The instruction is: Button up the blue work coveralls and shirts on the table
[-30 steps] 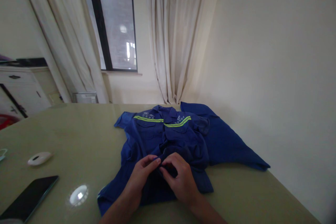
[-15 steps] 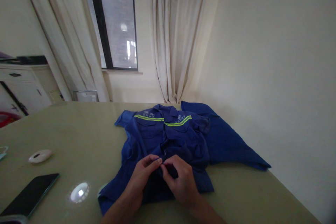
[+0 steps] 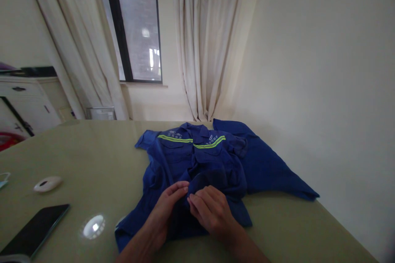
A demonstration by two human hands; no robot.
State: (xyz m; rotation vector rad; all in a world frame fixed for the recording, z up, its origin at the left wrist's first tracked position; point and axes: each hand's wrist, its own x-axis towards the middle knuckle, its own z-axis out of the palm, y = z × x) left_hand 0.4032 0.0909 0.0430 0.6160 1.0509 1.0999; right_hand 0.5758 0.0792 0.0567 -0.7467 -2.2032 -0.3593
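Observation:
A dark blue work shirt (image 3: 197,160) with a yellow-green reflective stripe across the chest lies front-up on a pale green table (image 3: 92,160). Its collar points away from me and one sleeve spreads out to the right. My left hand (image 3: 168,207) and my right hand (image 3: 212,211) meet at the shirt's front opening near its lower hem. Both hands pinch the blue cloth between thumb and fingers, their fingertips almost touching. What lies between the fingertips is hidden by folds of cloth.
A black phone (image 3: 33,230) lies at the table's near left edge, with a small white oval object (image 3: 47,183) beyond it. A white cabinet (image 3: 27,102) stands at the far left. Curtains (image 3: 203,41) and a window (image 3: 135,24) are behind the table; a wall is on the right.
My right hand has flattened and slid slightly lower on the shirt front. My left hand keeps its pinch in nearly the same place. The shirt has barely shifted.

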